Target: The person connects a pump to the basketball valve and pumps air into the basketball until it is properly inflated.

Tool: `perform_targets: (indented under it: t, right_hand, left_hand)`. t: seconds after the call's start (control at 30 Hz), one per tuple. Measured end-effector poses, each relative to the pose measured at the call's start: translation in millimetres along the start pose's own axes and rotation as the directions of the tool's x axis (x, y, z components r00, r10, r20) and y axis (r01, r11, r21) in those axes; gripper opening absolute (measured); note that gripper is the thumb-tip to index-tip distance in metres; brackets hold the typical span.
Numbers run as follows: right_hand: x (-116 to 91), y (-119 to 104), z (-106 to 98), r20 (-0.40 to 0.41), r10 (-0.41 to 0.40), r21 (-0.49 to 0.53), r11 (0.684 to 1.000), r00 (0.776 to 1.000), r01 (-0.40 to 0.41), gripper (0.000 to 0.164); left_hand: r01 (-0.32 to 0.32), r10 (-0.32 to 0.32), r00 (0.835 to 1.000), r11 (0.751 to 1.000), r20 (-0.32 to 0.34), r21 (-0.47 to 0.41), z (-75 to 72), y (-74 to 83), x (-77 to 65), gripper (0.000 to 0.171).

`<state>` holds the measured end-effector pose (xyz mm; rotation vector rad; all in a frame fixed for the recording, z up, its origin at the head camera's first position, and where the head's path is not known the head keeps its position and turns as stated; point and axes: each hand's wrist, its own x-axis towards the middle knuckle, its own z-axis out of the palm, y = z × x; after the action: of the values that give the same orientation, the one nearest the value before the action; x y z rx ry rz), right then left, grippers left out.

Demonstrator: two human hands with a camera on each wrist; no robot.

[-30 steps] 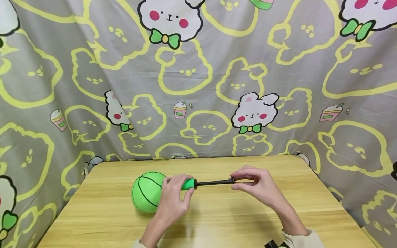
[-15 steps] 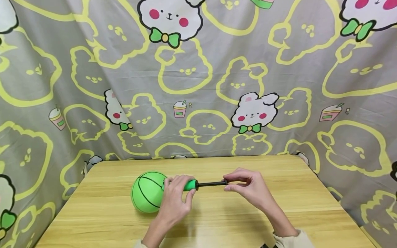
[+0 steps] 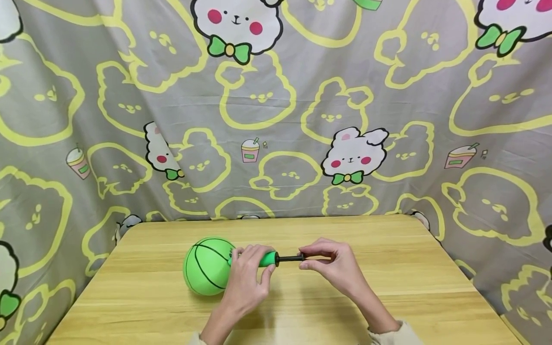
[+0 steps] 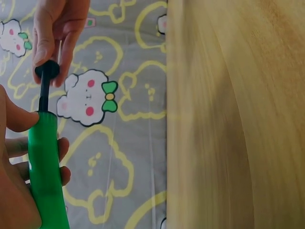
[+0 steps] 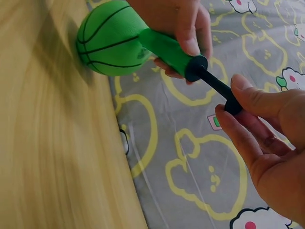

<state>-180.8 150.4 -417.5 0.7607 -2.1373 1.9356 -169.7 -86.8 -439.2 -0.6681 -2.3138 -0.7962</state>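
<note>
A green ball with black lines (image 3: pixel 207 268) rests on the table, left of both hands. Against its right side points a small green hand pump (image 4: pixel 45 162), held level above the table. My left hand (image 3: pixel 247 278) grips the pump's green barrel, fingers over the far side and thumb on the near side. A short stretch of black rod (image 3: pixel 291 258) shows out of the barrel. At the rod's end, my right hand (image 3: pixel 334 263) pinches the black knob (image 5: pixel 232 106) between thumb and fingers. The left hand hides part of the joint between pump and ball in the head view.
The wood-grain table (image 3: pixel 388 273) spreads out under the hands. Behind it and at both sides hangs a grey curtain (image 3: pixel 284 115) with yellow outlines and white cartoon bunnies.
My right hand has moved left with the knob, and the rod has slid deeper into the barrel. The left hand and the ball stay almost in place.
</note>
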Motion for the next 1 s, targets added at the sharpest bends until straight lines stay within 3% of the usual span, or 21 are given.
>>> perform_targets:
  t: [0.27,0.47,0.77,1.0]
  right_hand:
    - [-2,5,13,-0.012,-0.014,0.005,1.0,1.0,0.014,0.025]
    - [-5,6,18,0.032,0.018,0.004,1.0,0.999,-0.018,0.024]
    - [-1,-4,0,0.151,0.046,-0.036,0.999,0.987,-0.041,0.023]
    - [1,-10,-17,0.157,0.05,-0.047,0.998,0.986,-0.043,0.026]
  left_hand:
    - [0.006,-0.006,0.999,1.0,0.034,-0.021,1.5,4.0,-1.3,0.027]
    - [-0.01,0.012,0.999,1.0,0.053,-0.023,4.2,6.5,-4.2,0.026]
    - [-0.006,0.01,0.997,0.999,0.073,-0.052,4.4,4.4,-2.2,0.025]
    - [0.023,-0.021,0.998,0.999,0.06,-0.041,0.0,0.3,-0.1,0.026]
